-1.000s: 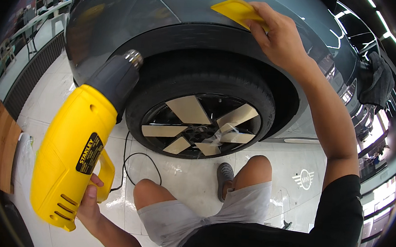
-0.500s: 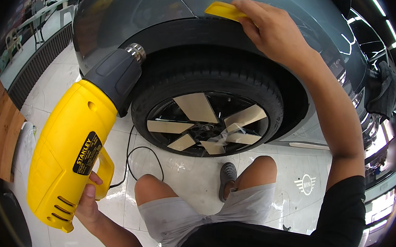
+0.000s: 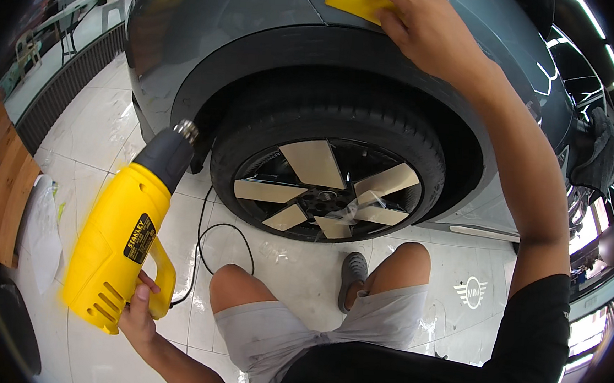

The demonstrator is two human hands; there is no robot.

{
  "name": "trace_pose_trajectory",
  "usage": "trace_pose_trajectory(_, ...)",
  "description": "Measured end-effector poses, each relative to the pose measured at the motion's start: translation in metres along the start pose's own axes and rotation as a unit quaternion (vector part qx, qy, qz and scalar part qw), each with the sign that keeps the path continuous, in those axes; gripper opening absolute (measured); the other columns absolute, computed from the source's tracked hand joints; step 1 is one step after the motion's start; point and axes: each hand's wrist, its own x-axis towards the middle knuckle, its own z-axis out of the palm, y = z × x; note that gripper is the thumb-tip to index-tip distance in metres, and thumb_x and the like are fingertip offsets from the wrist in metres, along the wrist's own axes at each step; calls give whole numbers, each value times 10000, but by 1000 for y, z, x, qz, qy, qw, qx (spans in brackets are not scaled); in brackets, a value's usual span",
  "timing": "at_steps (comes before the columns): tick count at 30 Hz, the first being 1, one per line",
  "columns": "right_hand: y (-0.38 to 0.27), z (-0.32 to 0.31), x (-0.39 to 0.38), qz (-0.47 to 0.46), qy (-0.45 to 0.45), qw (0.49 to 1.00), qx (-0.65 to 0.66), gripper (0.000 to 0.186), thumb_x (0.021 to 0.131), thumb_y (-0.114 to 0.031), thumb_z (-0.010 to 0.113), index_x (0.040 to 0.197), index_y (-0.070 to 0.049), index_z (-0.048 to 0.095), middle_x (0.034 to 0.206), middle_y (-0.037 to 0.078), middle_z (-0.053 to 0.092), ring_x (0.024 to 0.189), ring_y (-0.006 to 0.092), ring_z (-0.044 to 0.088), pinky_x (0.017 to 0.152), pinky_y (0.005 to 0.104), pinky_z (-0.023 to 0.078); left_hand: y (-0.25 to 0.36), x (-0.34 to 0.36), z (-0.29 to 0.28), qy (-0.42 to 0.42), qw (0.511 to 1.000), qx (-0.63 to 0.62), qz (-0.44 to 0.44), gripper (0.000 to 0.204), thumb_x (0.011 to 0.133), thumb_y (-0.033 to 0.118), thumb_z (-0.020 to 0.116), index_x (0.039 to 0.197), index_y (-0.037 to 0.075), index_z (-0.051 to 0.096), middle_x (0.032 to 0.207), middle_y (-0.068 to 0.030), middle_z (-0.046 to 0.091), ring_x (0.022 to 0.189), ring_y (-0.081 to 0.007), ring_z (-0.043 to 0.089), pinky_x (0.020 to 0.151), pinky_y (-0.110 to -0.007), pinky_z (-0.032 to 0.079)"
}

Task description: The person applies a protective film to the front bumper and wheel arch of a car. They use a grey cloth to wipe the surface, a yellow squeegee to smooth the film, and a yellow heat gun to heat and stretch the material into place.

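A yellow and dark grey heat gun [image 3: 115,238] is gripped by the handle in my left hand [image 3: 139,316], its metal nozzle tilted up toward the wheel arch. In my right hand [image 3: 432,31] is a flat yellow squeegee [image 3: 356,0], pinched between thumb and fingers against the grey car fender [image 3: 263,7], just above the dark arch trim [image 3: 274,47]. Part of the squeegee lies under my fingers. Below the arch is the wheel [image 3: 321,196], black with pale spoke panels; a crumpled clear scrap of film clings near its hub.
A black cord [image 3: 199,255] loops over the tiled floor [image 3: 167,352] beside my left knee. At the left stand a wooden bench [image 3: 2,177] and a clear plastic bag [image 3: 42,237]. A dark cloth [image 3: 600,151] hangs at the car's right side.
The heat gun has moved down and away from the arch edge. My right hand has slid slightly up along the fender, and the squeegee's face now shows broader.
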Motion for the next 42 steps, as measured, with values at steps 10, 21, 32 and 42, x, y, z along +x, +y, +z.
trace_pose_trajectory(10, -14, -2, 21, -53, -104, 992, -40, 162, 850, -64, 502, 998, -7, 536, 813, 266, 628, 805, 471, 611, 733, 525, 473, -22, -21, -20, 72, 988, 81, -106, 335, 789, 175, 739, 1027, 19, 561, 837, -55, 584, 705, -155, 574, 662, -292, 469)
trace_pose_trajectory(21, -29, -15, 17, -1, -108, 992, -62, 240, 856, -102, 524, 1076, -14, 564, 814, 268, 633, 801, 460, 616, 733, 519, 476, -25, -25, -21, 50, 989, 70, -117, 380, 790, 150, 745, 1079, 8, 543, 836, -58, 584, 714, -151, 579, 684, -289, 477)
trace_pose_trajectory(32, -16, 7, 12, -70, -104, 990, -71, 150, 864, -87, 526, 998, -20, 516, 850, 252, 634, 814, 446, 617, 734, 504, 479, -33, -28, -29, 32, 983, 94, -156, 385, 773, 95, 721, 1097, -20, 546, 889, -75, 595, 788, -165, 590, 745, -295, 484)
trace_pose_trajectory(42, -14, 8, 3, -95, -61, 992, -56, 102, 882, -74, 509, 958, -6, 508, 835, 226, 624, 802, 430, 623, 728, 489, 493, -45, -33, -39, -23, 980, 123, -157, 490, 765, 48, 678, 1211, -56, 507, 1106, -145, 614, 1013, -239, 595, 940, -354, 450)
